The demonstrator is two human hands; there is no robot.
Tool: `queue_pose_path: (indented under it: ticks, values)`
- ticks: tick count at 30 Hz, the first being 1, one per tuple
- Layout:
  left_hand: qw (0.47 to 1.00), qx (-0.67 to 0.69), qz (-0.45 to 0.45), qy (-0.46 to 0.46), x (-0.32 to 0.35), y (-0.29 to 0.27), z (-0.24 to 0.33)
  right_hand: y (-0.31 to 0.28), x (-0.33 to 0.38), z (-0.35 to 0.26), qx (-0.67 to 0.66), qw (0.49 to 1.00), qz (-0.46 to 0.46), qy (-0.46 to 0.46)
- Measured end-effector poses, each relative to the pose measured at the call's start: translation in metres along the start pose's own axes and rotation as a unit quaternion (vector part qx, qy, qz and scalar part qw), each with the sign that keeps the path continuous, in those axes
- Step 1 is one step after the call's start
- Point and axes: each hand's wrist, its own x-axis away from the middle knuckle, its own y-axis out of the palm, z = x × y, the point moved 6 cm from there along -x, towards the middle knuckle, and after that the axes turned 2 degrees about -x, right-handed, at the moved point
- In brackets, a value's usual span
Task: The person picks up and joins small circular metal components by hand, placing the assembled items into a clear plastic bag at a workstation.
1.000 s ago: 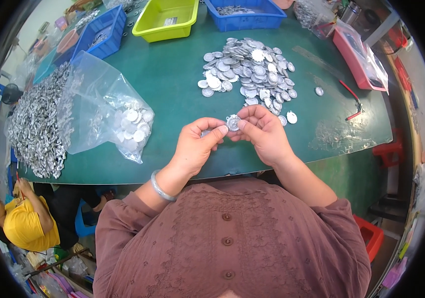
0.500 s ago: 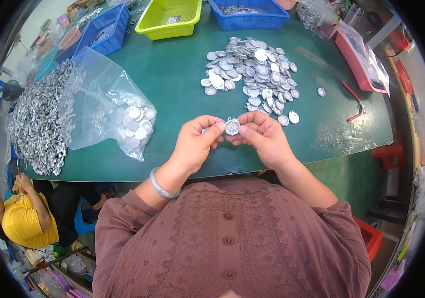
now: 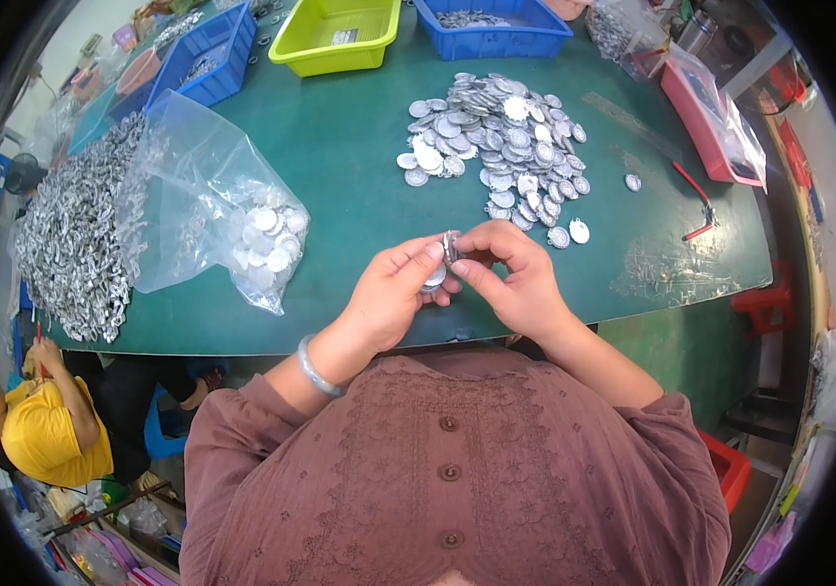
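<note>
Both hands meet above the table (image 3: pixel 359 195) edge: left hand (image 3: pixel 394 298) and right hand (image 3: pixel 516 278) pinching one small silver disc (image 3: pixel 450 246) edge-on, looks mid-inspection. Next probably needs a careful turn.

A small assembly workshop: a green-topped counter (image 3: pixel 340 195) carries heaps of round silver metal discs (image 3: pixel 496 137), sorting bins (image 3: pixel 340 34) and clear plastic bags (image 3: pixel 213 205).

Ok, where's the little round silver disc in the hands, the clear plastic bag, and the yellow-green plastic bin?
Small round silver disc (image 3: pixel 449 247), head view, its top edge.
Clear plastic bag (image 3: pixel 205 186), head view, its middle.
Yellow-green plastic bin (image 3: pixel 293 41), head view, its left wall.
</note>
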Motion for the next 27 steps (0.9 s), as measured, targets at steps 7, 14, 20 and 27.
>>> queue_pose_path:
  ticks: [7,14,20,27]
  values:
    - [0.986,0.149,-0.062,-0.050,-0.004,-0.004,-0.001,-0.007,-0.002,-0.006,0.004,1.000,0.005,-0.017]
    - [0.986,0.142,-0.068,-0.053,-0.004,-0.006,-0.003,-0.035,-0.002,0.012,0.093,0.994,0.064,0.006]
    - [0.993,0.105,-0.017,-0.057,-0.005,-0.013,-0.004,-0.059,-0.011,0.025,0.246,0.964,0.095,0.039]
    - [0.995,0.068,0.044,-0.060,-0.004,-0.018,-0.003,-0.047,-0.021,0.021,0.435,0.898,0.024,-0.057]
